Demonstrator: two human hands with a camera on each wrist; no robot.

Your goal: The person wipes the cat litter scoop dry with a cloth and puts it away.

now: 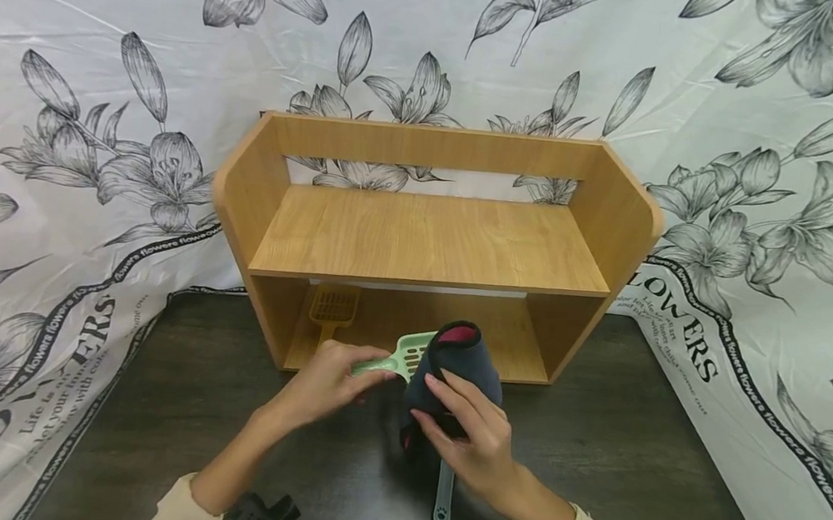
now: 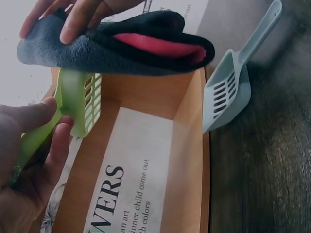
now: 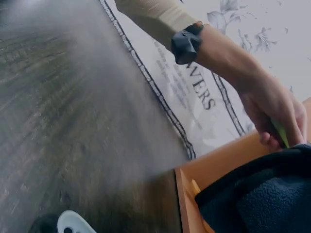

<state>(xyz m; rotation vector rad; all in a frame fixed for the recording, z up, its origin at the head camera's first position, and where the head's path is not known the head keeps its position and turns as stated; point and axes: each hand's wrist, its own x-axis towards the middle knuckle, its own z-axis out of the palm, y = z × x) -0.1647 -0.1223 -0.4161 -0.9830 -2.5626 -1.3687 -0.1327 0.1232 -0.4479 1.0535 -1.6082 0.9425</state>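
Observation:
My left hand (image 1: pixel 333 382) pinches the handle of a light green slotted litter scoop (image 1: pixel 384 365), thumb on one side and fingers on the other. In the left wrist view the scoop's head (image 2: pixel 77 119) points away from that hand. Against its far end sits a folded dark blue-grey cloth (image 1: pixel 479 371) with a pink inner side and black edging. My right hand (image 1: pixel 474 445) grips this cloth, which overlaps part of the scoop's head. On the dark table under the cloth lies a grey-blue litter scoop (image 2: pixel 245 90); only its handle (image 1: pixel 444 493) shows in the head view.
A two-tier wooden shelf (image 1: pixel 426 240) stands behind the hands. On its lower tier, at the left, is an orange-yellow slotted scoop (image 1: pixel 329 329). White flower-printed fabric (image 1: pixel 438 36) hangs behind and along both sides of the table (image 1: pixel 629 473).

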